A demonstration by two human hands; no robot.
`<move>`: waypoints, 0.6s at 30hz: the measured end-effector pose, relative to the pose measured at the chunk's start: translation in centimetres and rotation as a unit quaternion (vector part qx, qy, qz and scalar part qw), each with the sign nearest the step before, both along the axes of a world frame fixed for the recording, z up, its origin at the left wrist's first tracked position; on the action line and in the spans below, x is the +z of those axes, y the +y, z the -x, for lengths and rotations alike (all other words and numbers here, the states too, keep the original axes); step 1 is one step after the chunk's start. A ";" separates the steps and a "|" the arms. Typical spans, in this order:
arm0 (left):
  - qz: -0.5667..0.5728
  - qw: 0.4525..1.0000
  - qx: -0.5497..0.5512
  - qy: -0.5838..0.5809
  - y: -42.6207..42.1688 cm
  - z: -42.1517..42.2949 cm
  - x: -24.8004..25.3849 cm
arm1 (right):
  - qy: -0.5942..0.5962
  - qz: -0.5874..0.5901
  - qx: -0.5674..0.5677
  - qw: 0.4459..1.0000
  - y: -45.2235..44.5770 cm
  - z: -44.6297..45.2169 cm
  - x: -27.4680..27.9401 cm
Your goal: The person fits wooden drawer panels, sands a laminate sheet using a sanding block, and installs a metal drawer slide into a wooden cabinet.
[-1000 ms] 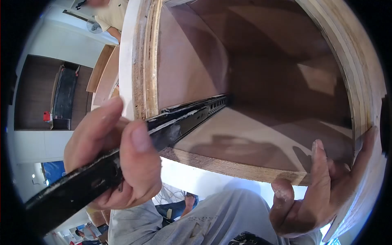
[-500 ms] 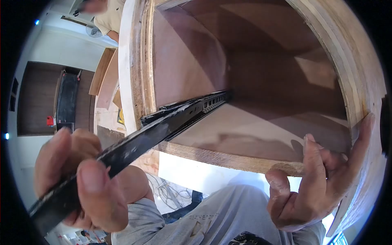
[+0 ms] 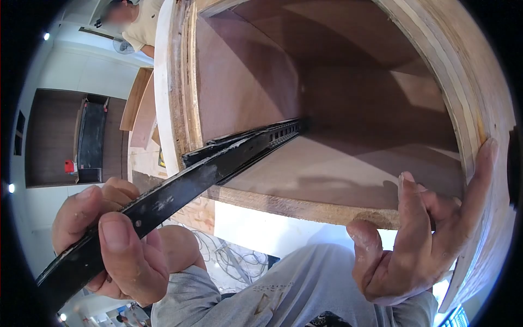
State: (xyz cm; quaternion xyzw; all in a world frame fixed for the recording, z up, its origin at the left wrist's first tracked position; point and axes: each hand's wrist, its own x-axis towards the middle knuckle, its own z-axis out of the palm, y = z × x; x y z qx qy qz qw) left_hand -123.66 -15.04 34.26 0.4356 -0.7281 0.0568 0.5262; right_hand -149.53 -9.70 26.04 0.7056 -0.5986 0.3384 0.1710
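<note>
A long black metal drawer slide (image 3: 188, 182) runs from the lower left into a wooden cabinet box (image 3: 305, 206), along the inside of its left wall. My left hand (image 3: 117, 240) is closed round the slide's outer end, thumb on the near face and fingers behind. Dust and pale smears mark the metal. At the box's lower right front corner, my right hand (image 3: 417, 245) rests with its fingers spread. Its thumb lies against the front edge of the bottom panel, and one finger stretches up the right side. The slide's far end is lost in shadow.
My knee in grey shorts (image 3: 310, 283) is just below the box. Coiled cables (image 3: 223, 256) lie on the floor. Behind, to the left, stand wooden boards (image 3: 137, 101) and a person in a light shirt (image 3: 144, 24). A dark wall niche (image 3: 52, 139) is further back.
The view has shifted slightly, so the box appears a little further left. My left hand keeps its hold on the slide, and my right hand stays at the same corner.
</note>
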 end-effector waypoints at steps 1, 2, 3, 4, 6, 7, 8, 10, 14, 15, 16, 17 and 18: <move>0.009 1.000 -0.004 -0.001 0.0 0.3 0.0 | -0.006 0.008 0.002 1.000 -0.1 -0.1 -0.2; 0.005 1.000 0.002 -0.014 -0.1 0.5 -0.1 | -0.007 0.012 0.003 1.000 -0.1 0.0 -0.3; 0.001 1.000 0.007 -0.027 -0.2 0.6 -0.3 | -0.008 0.015 0.004 1.000 -0.1 0.0 -0.3; 0.004 1.000 0.004 0.002 -0.4 1.3 -0.7 | -0.009 0.019 0.005 1.000 -0.2 0.0 -0.4; 0.000 0.998 0.011 0.064 -0.5 2.6 -1.3 | -0.005 0.019 0.005 1.000 -0.1 0.0 -0.3; -0.008 0.995 0.021 0.095 -0.5 3.0 -1.4 | -0.002 0.016 0.003 1.000 0.0 0.1 -0.2; -0.016 0.992 0.031 0.125 -0.5 3.3 -1.4 | 0.005 0.009 0.001 1.000 0.2 0.3 -0.2; -0.043 0.993 0.048 0.101 -0.3 3.2 -2.0 | 0.004 -0.002 -0.002 1.000 0.2 0.2 -0.3; -0.045 0.999 -0.003 0.023 0.6 1.9 -2.1 | -0.020 -0.001 -0.005 1.000 -0.2 0.0 -0.4; -0.057 0.997 -0.047 -0.011 0.9 1.0 -1.6 | -0.019 0.002 -0.005 1.000 -0.2 0.0 -0.4; -0.070 0.993 -0.091 -0.042 1.2 0.2 -1.0 | -0.019 0.003 -0.004 1.000 -0.1 0.1 -0.4; -0.061 0.988 -0.134 -0.036 1.2 -0.2 -0.6 | -0.019 0.003 -0.004 1.000 0.0 0.2 -0.3; -0.047 0.989 -0.135 -0.040 1.4 -0.4 0.0 | -0.017 0.003 -0.004 1.000 0.1 0.2 -0.3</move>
